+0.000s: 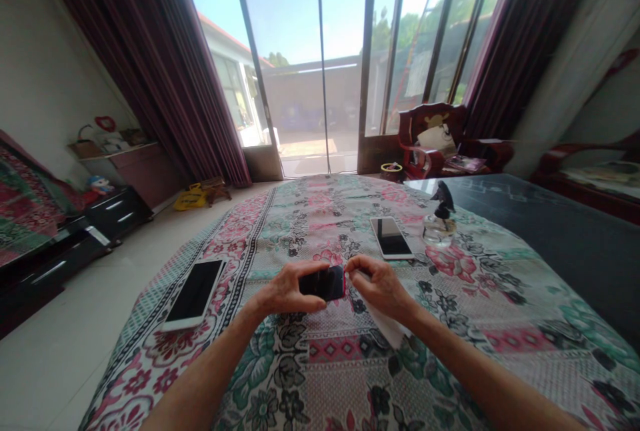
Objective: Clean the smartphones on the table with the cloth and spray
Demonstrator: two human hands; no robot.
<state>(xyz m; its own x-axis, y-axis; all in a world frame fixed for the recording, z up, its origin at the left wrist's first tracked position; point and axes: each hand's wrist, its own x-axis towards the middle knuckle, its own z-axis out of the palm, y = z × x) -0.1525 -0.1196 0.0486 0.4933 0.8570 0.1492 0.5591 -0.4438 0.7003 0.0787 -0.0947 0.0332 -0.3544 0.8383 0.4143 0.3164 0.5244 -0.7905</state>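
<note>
My left hand [291, 289] grips a dark smartphone [327, 283] with a red edge, thumb along the near side and fingers along the far side. At the phone's right end is my right hand [376, 284], its fingers pinched on a white cloth or tissue [387, 324] that hangs down below the palm. Left of my hands lies a larger white-framed tablet [196, 294] with a dark screen. A white smartphone [391, 239] rests face up beyond my right hand. Beside it stands a clear spray bottle [440, 221] with a black trigger head.
A flowered cloth [340, 391] covers the table under my hands. To the right is a dark table top [565, 224], with a red wooden chair [435, 141] behind it. A yellow bag [190, 197] sits on the floor at the left, near the curtain [165, 64].
</note>
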